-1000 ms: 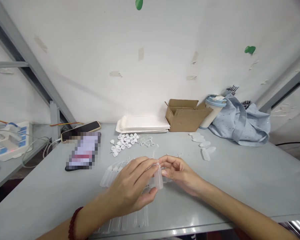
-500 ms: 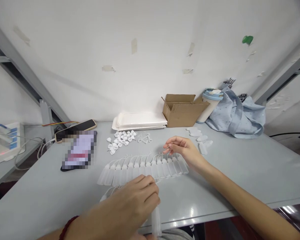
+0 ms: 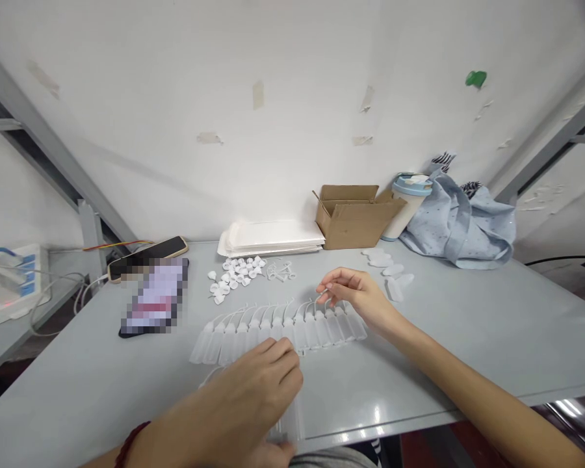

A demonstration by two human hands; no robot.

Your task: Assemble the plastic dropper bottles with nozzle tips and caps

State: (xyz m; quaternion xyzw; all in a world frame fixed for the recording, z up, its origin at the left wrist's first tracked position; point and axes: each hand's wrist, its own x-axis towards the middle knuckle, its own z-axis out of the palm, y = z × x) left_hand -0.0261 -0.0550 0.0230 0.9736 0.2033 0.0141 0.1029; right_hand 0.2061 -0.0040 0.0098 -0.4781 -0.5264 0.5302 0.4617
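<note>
Translucent flat plastic tubes (image 3: 260, 335) with thin white loops at their tops lie side by side in a row on the grey table. Near the front edge, my left hand (image 3: 258, 396) curls over another translucent tube (image 3: 295, 416), its thumb below; the hand hides much of it and of more pieces lying there. At the right end of the row, my right hand (image 3: 353, 292) has thumb and forefinger pinched on a thin white strap (image 3: 323, 294). Beyond the row sit a heap of small white caps (image 3: 236, 273) and a few loose white straps (image 3: 281, 270).
Behind are a white stack of flat sheets (image 3: 273, 235), an open cardboard box (image 3: 355, 224), a lidded cup (image 3: 407, 205) and a blue cloth bag (image 3: 468, 227). Translucent pieces (image 3: 394, 286) lie to the right. Two phones (image 3: 158, 292) and a power strip (image 3: 12, 286) are at left.
My left hand has shifted slightly left, with the tube beneath it moving left too. My right hand holds nearly the same place and pinch.
</note>
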